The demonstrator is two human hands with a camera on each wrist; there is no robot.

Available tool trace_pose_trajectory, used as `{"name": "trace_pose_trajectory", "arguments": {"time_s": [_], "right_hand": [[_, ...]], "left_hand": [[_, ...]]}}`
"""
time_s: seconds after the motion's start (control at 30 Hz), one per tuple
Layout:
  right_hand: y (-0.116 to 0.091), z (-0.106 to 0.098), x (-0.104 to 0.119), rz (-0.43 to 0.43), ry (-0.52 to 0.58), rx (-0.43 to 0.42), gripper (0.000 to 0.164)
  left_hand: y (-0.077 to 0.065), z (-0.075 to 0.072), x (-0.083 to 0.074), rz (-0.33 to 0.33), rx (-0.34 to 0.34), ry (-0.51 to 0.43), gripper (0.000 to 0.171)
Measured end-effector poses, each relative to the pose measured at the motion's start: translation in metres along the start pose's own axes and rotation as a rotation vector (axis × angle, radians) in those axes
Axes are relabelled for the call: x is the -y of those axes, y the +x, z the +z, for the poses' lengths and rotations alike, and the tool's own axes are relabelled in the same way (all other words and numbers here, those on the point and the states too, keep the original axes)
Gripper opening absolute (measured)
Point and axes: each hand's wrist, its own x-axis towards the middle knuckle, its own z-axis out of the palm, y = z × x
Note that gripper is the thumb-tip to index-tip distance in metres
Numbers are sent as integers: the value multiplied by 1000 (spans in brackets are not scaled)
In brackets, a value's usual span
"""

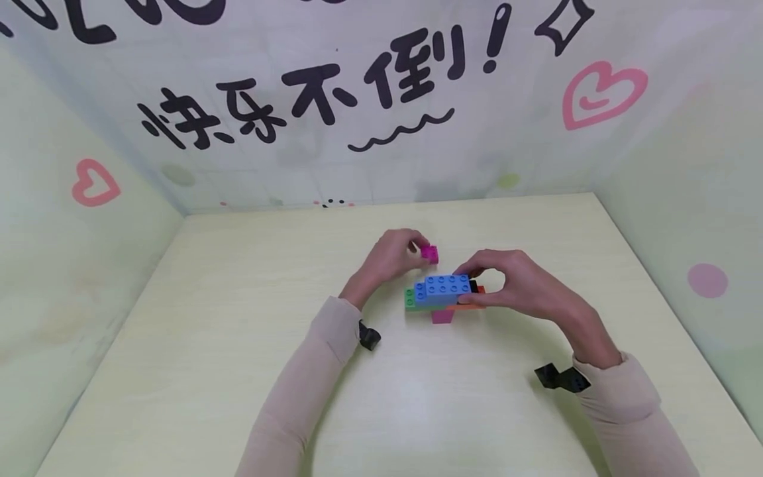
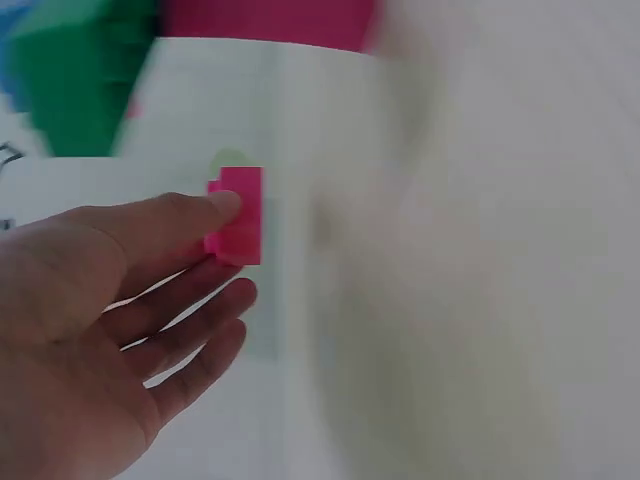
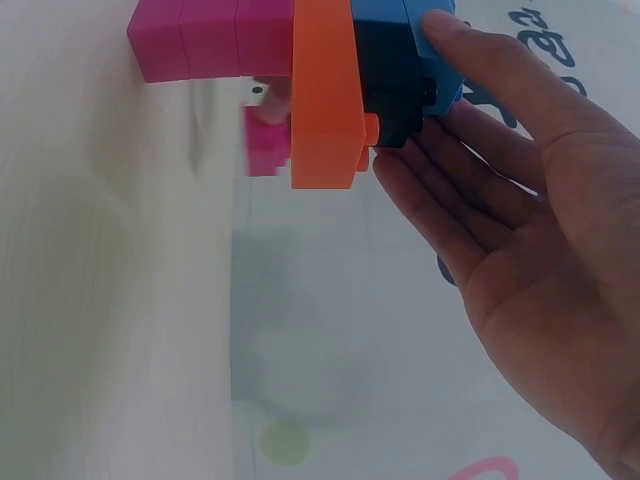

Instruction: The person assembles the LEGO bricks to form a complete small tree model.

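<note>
In the head view my left hand (image 1: 390,255) pinches a small pink toy building brick (image 1: 430,254) behind the built stack. Its thumb lies against the brick's side in the left wrist view, the other fingers spread below. My right hand (image 1: 527,285) grips the blue brick (image 1: 447,285) at the top of the stack between thumb and fingers. Under that come another blue brick (image 1: 420,291) and a black brick (image 3: 388,70), then a layer of a green brick (image 1: 409,299) and an orange brick (image 3: 325,100). A narrow column of pink bricks (image 3: 210,40) supports the stack.
The pale tabletop (image 1: 208,371) is bounded by a back wall (image 1: 357,172) with black writing and by two side walls. Dark wrist devices, one at the left cuff (image 1: 369,336) and one at the right cuff (image 1: 563,379), stick out beside the sleeves.
</note>
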Motion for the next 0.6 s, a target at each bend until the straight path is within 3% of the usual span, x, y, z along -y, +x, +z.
{"name": "trace_pose_trajectory", "arguments": {"time_s": [0.13, 0.23, 0.37, 0.6], "right_hand": [[0, 0, -2, -7, -1, -5, 41], [1, -1, -3, -30, 1, -10, 41], [1, -1, -4, -59, 13, -14, 40], [1, 2, -4, -78, 29, -23, 40]], "left_hand": [[-24, -29, -25, 91, -100, -131, 35], [-45, -44, -47, 208, -63, -128, 34], [-64, -45, -63, 318, 9, -46, 30], [-72, -38, -72, 355, 19, 34, 29]]}}
